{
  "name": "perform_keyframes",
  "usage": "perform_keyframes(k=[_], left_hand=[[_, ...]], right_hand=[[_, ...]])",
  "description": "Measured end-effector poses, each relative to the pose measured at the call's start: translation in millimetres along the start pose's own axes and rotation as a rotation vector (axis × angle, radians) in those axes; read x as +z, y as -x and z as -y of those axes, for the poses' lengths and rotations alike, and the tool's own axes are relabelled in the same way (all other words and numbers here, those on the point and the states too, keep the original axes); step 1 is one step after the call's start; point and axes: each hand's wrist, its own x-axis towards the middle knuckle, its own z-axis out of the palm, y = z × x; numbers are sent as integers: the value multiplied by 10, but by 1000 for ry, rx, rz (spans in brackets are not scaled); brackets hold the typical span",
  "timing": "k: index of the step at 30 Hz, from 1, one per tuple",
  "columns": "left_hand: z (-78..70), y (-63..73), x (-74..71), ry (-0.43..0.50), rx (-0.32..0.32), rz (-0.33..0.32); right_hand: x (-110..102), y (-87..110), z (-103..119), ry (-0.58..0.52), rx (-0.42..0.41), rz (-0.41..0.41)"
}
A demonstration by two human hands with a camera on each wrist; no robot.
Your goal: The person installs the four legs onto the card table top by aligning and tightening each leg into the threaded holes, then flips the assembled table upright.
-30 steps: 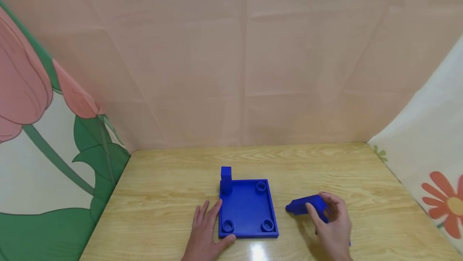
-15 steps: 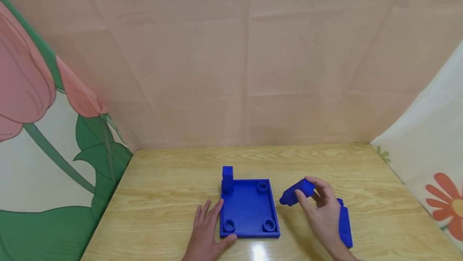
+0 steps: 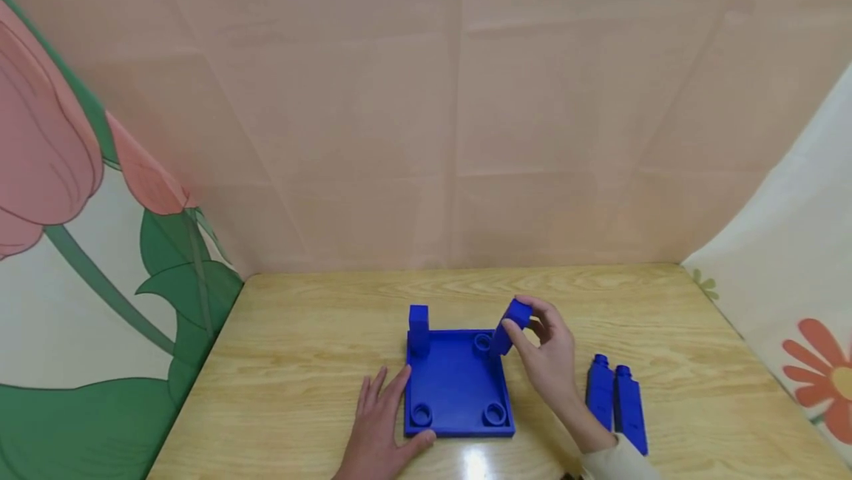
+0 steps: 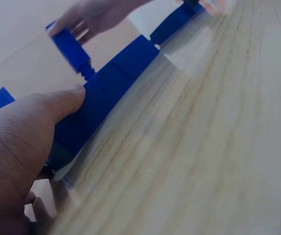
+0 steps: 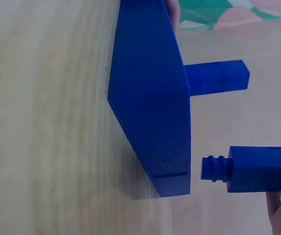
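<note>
A blue square panel (image 3: 455, 384) with a raised rim lies on the table. Round sockets show at three of its corners, and a blue square leg (image 3: 418, 330) stands upright at its far-left corner. My left hand (image 3: 382, 428) rests against the panel's near-left corner, thumb on the front wall and straight fingers along the left side. My right hand (image 3: 549, 350) pinches a second blue leg (image 3: 511, 325) by its upper end, tilted over the far-right corner. In the right wrist view the ridged end of that held leg (image 5: 260, 169) is apart from the panel.
Two more blue legs (image 3: 600, 391) lie side by side on the wooden table (image 3: 319, 332), right of the panel near my right forearm. A plain cloth (image 3: 373, 132) hangs behind the table, with flower-patterned cloths at both sides.
My right hand has carried the leg leftward from the table's right side to the panel's far-right corner, tipping it more upright. My left hand has stayed in place.
</note>
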Motion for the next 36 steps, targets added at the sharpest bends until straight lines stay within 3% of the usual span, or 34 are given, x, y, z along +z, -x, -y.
perform_keyframes(k=[13,21,28,36], left_hand=[[-3,4,31,-17,47,-69],[-2,-17,23,-15,48,-51],[32,-6,46,-52,93,-102],[1,-2,11,-16,32,-39]], right_hand=[[199,-99,-152,31,-89,75],[237,-81,-228,54,-73,88],[236,-88,-240,114,-39,155],[197,-116,-253,105,-98,220]])
